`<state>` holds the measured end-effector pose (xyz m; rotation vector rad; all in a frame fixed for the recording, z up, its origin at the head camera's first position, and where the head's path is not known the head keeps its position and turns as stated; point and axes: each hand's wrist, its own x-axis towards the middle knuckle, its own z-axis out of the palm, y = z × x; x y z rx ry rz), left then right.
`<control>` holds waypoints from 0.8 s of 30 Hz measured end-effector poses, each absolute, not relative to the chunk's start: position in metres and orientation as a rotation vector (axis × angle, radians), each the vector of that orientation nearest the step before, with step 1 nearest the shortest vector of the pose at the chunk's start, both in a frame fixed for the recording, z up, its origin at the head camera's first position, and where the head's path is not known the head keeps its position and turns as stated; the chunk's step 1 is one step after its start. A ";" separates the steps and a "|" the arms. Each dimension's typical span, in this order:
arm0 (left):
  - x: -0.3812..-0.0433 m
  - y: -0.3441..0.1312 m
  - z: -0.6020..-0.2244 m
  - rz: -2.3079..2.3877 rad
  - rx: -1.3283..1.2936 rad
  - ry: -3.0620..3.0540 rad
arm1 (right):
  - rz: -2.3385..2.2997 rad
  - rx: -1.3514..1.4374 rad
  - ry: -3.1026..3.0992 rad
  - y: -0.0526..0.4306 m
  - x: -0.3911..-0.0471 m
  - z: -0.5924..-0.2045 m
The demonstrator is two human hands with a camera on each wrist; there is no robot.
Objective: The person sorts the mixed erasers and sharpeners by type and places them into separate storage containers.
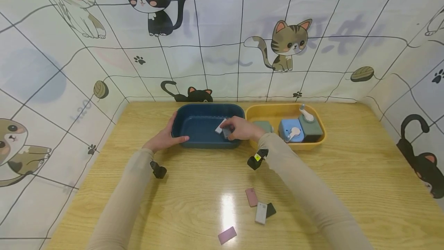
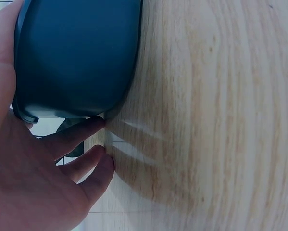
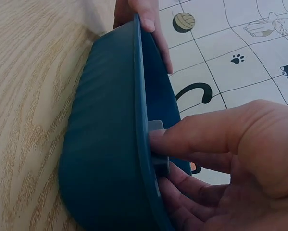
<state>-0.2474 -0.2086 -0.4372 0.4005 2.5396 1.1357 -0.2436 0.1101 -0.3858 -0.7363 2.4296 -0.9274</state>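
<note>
A dark blue plastic bin (image 1: 194, 144) stands at the back of the table. My left hand (image 1: 166, 136) holds its left end, with the thumb on the front rim and the other fingers around the far side. In the left wrist view, several fingers (image 2: 88, 130) spread below the bin's end wall. My right hand (image 1: 241, 128) reaches over the bin's right part and pinches a small grey block (image 1: 226, 132) between thumb and fingertips. A white block (image 1: 219, 127) shows in the bin beside those fingertips. Part of the grey block is covered by the fingers.
A yellow bin (image 1: 324, 136) stands just right of the blue one, holding a blue box (image 1: 290, 125) and green boxes with white cranks. A pink block (image 1: 251, 197), white block (image 1: 261, 213), dark block (image 1: 271, 210) and purple block (image 1: 227, 235) lie on the table nearer me.
</note>
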 end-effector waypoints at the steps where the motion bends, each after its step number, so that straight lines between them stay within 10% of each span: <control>1: -0.247 -0.209 -0.437 1.135 0.399 2.541 | -0.923 -0.731 2.430 0.110 -0.244 -0.386; 24: -0.244 -0.209 -0.439 0.997 0.382 2.679 | -1.015 -0.734 2.420 0.111 -0.239 -0.391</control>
